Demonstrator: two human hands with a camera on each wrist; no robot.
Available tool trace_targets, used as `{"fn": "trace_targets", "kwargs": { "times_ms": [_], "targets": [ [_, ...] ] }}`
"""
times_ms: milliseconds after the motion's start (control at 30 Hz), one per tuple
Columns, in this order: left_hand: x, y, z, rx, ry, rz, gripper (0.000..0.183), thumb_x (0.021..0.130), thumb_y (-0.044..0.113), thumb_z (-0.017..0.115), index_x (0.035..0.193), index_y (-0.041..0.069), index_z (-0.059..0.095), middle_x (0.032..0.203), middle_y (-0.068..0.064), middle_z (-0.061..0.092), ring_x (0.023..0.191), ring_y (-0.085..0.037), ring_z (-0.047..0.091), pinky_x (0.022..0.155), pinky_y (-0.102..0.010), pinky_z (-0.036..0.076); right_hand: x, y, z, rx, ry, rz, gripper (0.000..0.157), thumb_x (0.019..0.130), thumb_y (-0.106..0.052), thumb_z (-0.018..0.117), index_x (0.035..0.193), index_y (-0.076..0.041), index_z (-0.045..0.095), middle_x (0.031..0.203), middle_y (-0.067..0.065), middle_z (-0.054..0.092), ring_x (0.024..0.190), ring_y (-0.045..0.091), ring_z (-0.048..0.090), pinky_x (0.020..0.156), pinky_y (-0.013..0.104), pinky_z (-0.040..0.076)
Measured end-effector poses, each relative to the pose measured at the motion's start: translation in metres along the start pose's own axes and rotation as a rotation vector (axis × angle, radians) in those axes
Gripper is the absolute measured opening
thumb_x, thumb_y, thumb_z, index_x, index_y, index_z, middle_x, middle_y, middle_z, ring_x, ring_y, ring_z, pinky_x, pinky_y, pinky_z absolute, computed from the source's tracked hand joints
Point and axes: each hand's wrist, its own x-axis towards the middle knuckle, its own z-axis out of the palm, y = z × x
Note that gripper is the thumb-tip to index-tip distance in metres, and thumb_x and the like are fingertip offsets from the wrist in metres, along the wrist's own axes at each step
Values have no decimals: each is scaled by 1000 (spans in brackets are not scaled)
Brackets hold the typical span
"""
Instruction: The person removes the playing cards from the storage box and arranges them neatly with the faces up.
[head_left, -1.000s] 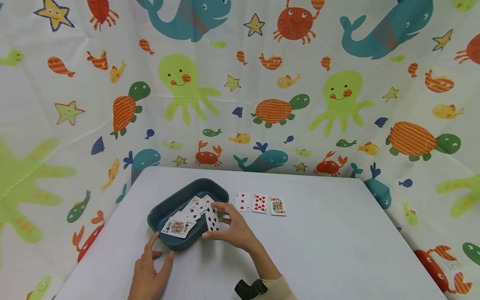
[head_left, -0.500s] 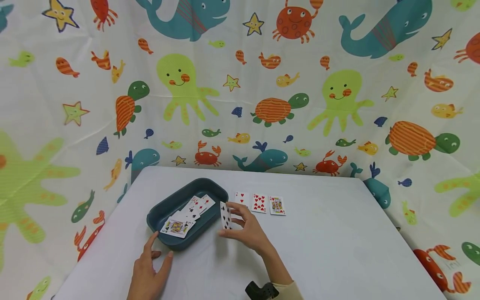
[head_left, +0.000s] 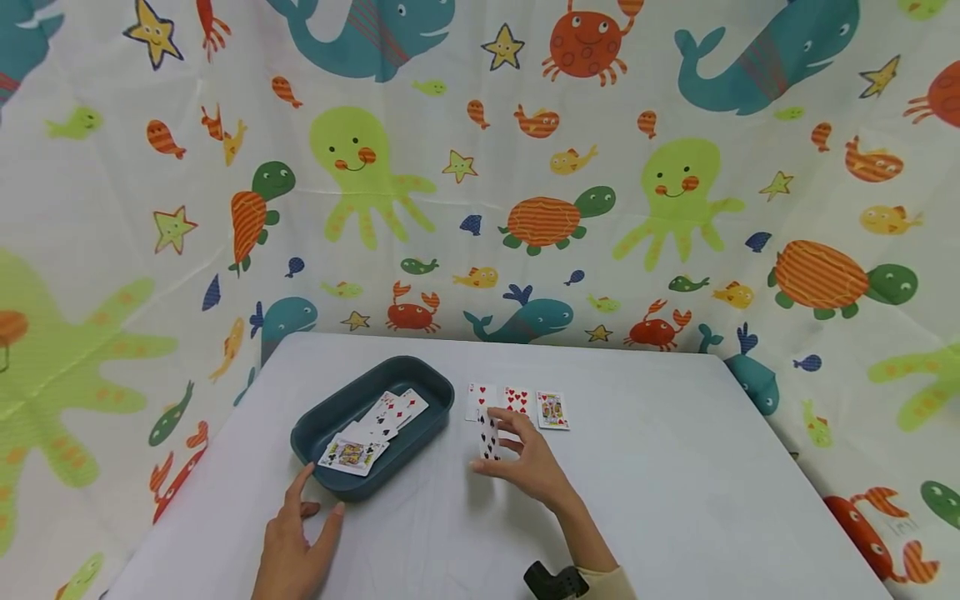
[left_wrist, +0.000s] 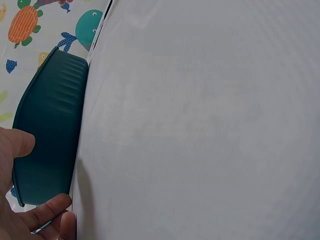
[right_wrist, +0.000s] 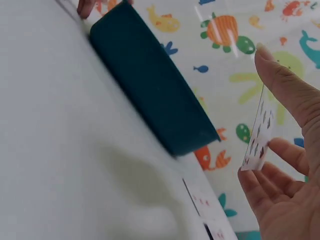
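My right hand (head_left: pixel 534 471) pinches a spade playing card (head_left: pixel 489 437) on edge between thumb and fingertips, above the white table. In the right wrist view the card (right_wrist: pixel 261 132) stands between the thumb above and the fingers below. My left hand (head_left: pixel 291 542) touches the near left corner of a dark teal bin (head_left: pixel 375 483), fingers spread, thumb along its side. Several loose playing cards (head_left: pixel 378 421) lie face up inside the bin, a king of clubs (head_left: pixel 349 454) nearest me. Behind the held card lie face-up heart cards (head_left: pixel 516 398) in a row, partly covered by my right hand.
A king of hearts (head_left: pixel 552 410) ends the row on its right. The white table (head_left: pixel 675 492) extends to the right and front. At the back hangs a curtain (head_left: pixel 480 125) printed with sea animals. A black band (head_left: pixel 555 582) circles my right wrist.
My right hand has carried the spade card rightward, from over the bin's right edge to in front of the heart row. My left hand has stayed at the bin's corner.
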Motion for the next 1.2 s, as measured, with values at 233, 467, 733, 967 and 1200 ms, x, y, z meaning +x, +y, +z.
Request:
{"fn": "trace_targets", "kwargs": {
  "times_ms": [233, 467, 733, 967, 1200],
  "targets": [
    [0, 0, -1, -10, -10, 0, 85, 100, 41, 60, 164, 18, 8, 137, -33, 54, 128, -52, 40, 98, -70, 39, -10, 10, -20, -66, 38, 55, 82, 76, -30, 92, 148, -20, 52, 148, 2, 49, 136, 28, 49, 109, 45, 46],
    [0, 0, -1, -20, -19, -7, 85, 100, 41, 60, 164, 18, 8, 137, -34, 54, 130, -52, 38, 100, -71, 37, -19, 24, -44, -165, 94, 80, 83, 73, -31, 94, 145, -20, 54, 146, 5, 50, 134, 31, 51, 106, 45, 49],
    [2, 0, -2, 2, -16, -5, 85, 100, 43, 59, 164, 18, 8, 136, -32, 55, 125, -50, 42, 94, -67, 43, -26, 39, -74, -246, 124, 111, 86, 71, -28, 95, 145, -13, 53, 146, 11, 49, 132, 32, 52, 105, 42, 49],
    [3, 1, -3, 5, -16, -3, 86, 100, 43, 59, 164, 18, 7, 136, -33, 54, 126, -51, 41, 97, -69, 41, -17, 48, -101, -394, 119, 111, 88, 72, -32, 94, 144, -7, 51, 146, 18, 48, 129, 36, 53, 103, 48, 51],
    [3, -1, -1, -4, -24, 1, 86, 101, 43, 59, 164, 17, 8, 136, -33, 54, 128, -52, 40, 100, -70, 39, -7, 54, -125, -504, 106, 108, 86, 75, -34, 93, 142, 0, 51, 144, 25, 48, 128, 41, 53, 102, 51, 50]
  ]
}}
